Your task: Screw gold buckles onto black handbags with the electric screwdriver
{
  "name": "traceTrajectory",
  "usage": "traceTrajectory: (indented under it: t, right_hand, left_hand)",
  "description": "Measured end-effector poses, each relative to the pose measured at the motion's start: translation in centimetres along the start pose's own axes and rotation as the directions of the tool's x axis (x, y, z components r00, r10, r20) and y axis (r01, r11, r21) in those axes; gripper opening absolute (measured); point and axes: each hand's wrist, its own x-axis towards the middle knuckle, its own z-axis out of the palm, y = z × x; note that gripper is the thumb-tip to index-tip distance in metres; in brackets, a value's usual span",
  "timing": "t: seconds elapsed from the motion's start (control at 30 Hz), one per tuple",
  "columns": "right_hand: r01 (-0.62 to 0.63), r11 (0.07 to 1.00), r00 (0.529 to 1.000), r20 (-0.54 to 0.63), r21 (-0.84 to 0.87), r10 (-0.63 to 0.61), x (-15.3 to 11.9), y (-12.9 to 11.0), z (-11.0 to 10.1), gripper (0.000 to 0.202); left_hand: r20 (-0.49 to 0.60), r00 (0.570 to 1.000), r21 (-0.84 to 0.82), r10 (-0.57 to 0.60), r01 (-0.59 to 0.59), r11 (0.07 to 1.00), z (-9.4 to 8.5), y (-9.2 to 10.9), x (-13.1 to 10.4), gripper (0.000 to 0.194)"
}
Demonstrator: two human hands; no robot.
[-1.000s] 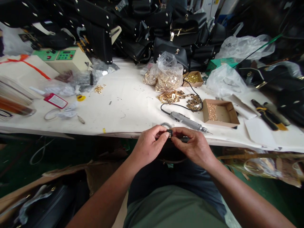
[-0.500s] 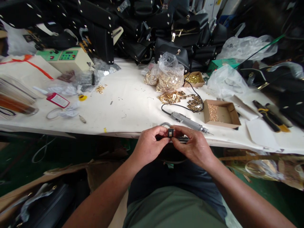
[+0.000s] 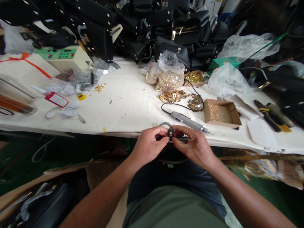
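**Left hand [image 3: 149, 146] and right hand [image 3: 194, 145] pinch a small black piece [image 3: 170, 133] on the near side of the electric screwdriver [image 3: 186, 121]**

The left hand holds the small black piece from its left, thumb and fingers closed in to a narrow pinch. The right hand closes on it from the other side in a similar pinch. The piece sits between the fingertips, near the table edge, closer to the person than the screwdriver and toward its left end. Something metallic shows in the middle of its face. A dark strip shows by the right fingers, mostly hidden.

The screwdriver lies on the white table [image 3: 133, 110], its tip pointing right and slightly toward the person, with a black cable [image 3: 174, 104] looping from its left end. Just beyond it are loose gold fittings [image 3: 172, 96], then a clear bag [image 3: 169, 76] full of metal parts and a small box [image 3: 201, 83] of yellowish pieces. To its right, an open cardboard box [image 3: 226, 114] holds tiny copper-coloured pieces [image 3: 213, 112]; farther right lie tools with black and yellow handles [image 3: 268, 116]. Well to its left are a little gold pile [image 3: 99, 88], a yellow ring [image 3: 81, 97], a red-edged tag [image 3: 57, 99] and a machine with green panels [image 3: 64, 58]. Black bags [image 3: 140, 28] are heaped far behind it.
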Motion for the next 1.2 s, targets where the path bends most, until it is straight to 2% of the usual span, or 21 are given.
traceTrajectory:
  t: [0.23, 0.43, 0.57, 0.73, 0.9, 1.03, 1.2]
  right_hand:
    - [0.017, 1.0, 1.0, -0.012, 0.008, -0.017, 0.2, -0.2, 0.0, 0.027]
    - [0.02, 1.0, 1.0, -0.001, 0.013, -0.02, 0.1, -0.3, 0.1, 0.027]
    - [-0.02, 0.998, 0.999, 0.029, 0.059, 0.018, 0.3, -0.3, 0.0, 0.026]
    - [-0.146, 0.964, 0.98, 0.162, 0.223, 0.111, 0.8, 0.5, -0.4, 0.025]
    - [-0.266, 0.899, 0.95, 0.256, 0.349, 0.182, 1.7, 1.6, -0.7, 0.026]
    - [-0.317, 0.865, 0.938, 0.264, 0.39, 0.225, 2.0, 2.2, -0.8, 0.031]
    - [-0.326, 0.864, 0.941, 0.222, 0.384, 0.256, 2.1, 1.9, -0.5, 0.034]
  left_hand:
    - [0.0, 1.0, -0.047, -0.004, 0.004, 0.999, 0.0, -0.2, 0.0, 0.022]
    - [-0.028, 1.0, -0.011, 0.0, 0.0, 1.0, 0.5, -0.7, -0.1, 0.022]
    - [-0.061, 0.998, -0.017, -0.018, 0.017, 1.0, 0.7, -1.0, -0.1, 0.019]
    - [0.018, 0.995, -0.1, -0.1, 0.101, 0.99, 0.2, -1.2, 0.4, 0.023]
    - [0.112, 0.986, -0.055, -0.123, 0.13, 0.99, -0.7, -0.8, 2.1, 0.02]
    - [0.174, 0.978, 0.004, -0.118, 0.119, 0.993, -1.0, -0.5, 3.3, 0.022]
    - [0.167, 0.978, 0.056, -0.121, 0.113, 0.992, -1.0, -0.5, 3.8, 0.022]
